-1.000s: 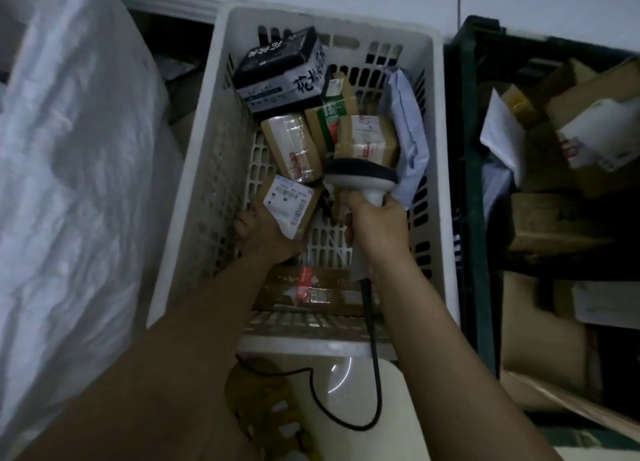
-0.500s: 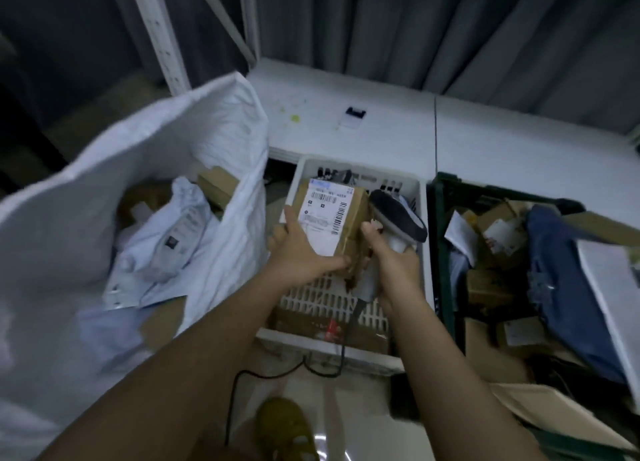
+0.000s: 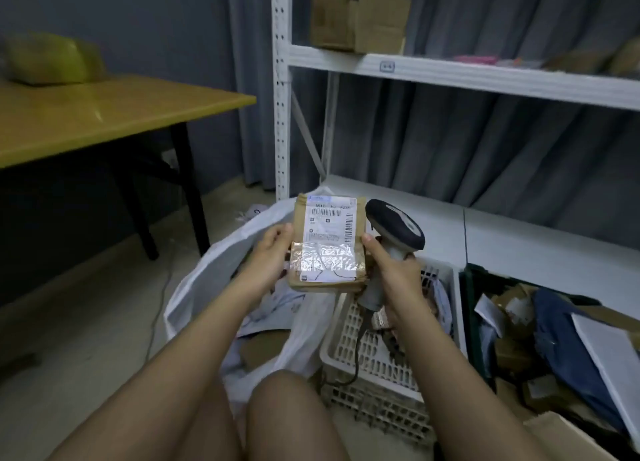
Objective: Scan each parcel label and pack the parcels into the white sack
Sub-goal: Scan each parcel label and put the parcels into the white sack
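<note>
The left hand [image 3: 268,253] grips the left edge of the small brown cardboard parcel [image 3: 329,242], its white barcode label [image 3: 330,225] facing up. The right hand [image 3: 394,273] is wrapped around the grey handheld scanner [image 3: 394,232], thumb touching the parcel's right edge. Since 0.5 s ago, the parcel has been lifted higher, above the open white sack [image 3: 221,273].

Dim room, grey curtain [image 3: 485,142] behind white shelving [image 3: 450,76], yellow table [image 3: 86,114] upper left, pale floor [image 3: 86,305] lower left
</note>
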